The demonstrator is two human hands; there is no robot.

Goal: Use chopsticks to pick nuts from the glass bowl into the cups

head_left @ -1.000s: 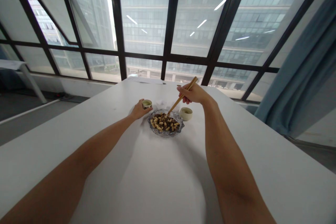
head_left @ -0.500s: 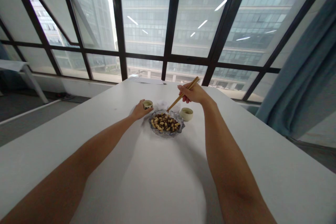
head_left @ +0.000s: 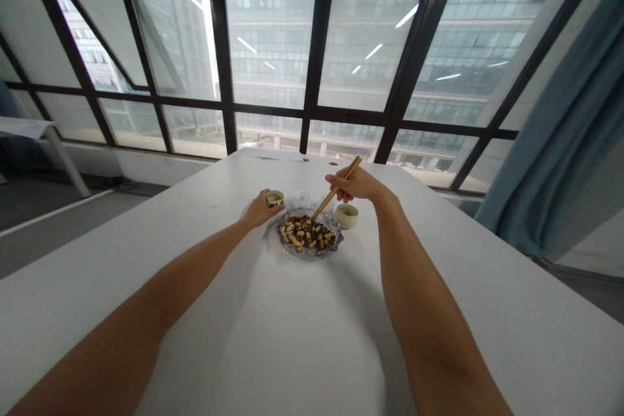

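Observation:
My left hand point(head_left: 261, 208) is wrapped round a small pale green cup point(head_left: 274, 199) with dark markings, just left of the glass plate. My right hand point(head_left: 351, 183) grips a pair of wooden chopsticks point(head_left: 334, 190), slanting down to the left. Their tips reach the far part of the heap of peanuts and dark bits point(head_left: 306, 233) on the clear glass plate point(head_left: 312, 254) with a wavy rim. A second pale green cup point(head_left: 346, 216) stands to the right of the plate, below my right hand. Whether the tips pinch anything is too small to tell.
Crumpled clear plastic point(head_left: 301, 199) lies behind the plate on the white table point(head_left: 263, 338). Papers point(head_left: 273, 154) rest at its far edge. Beyond are dark-framed windows, a blue curtain point(head_left: 550, 143) at right and another white table point(head_left: 24, 126) at left.
My right hand has lowered slightly with the chopsticks, and their tips now reach into the peanuts and dark bits. My left hand still holds the cup in about the same place.

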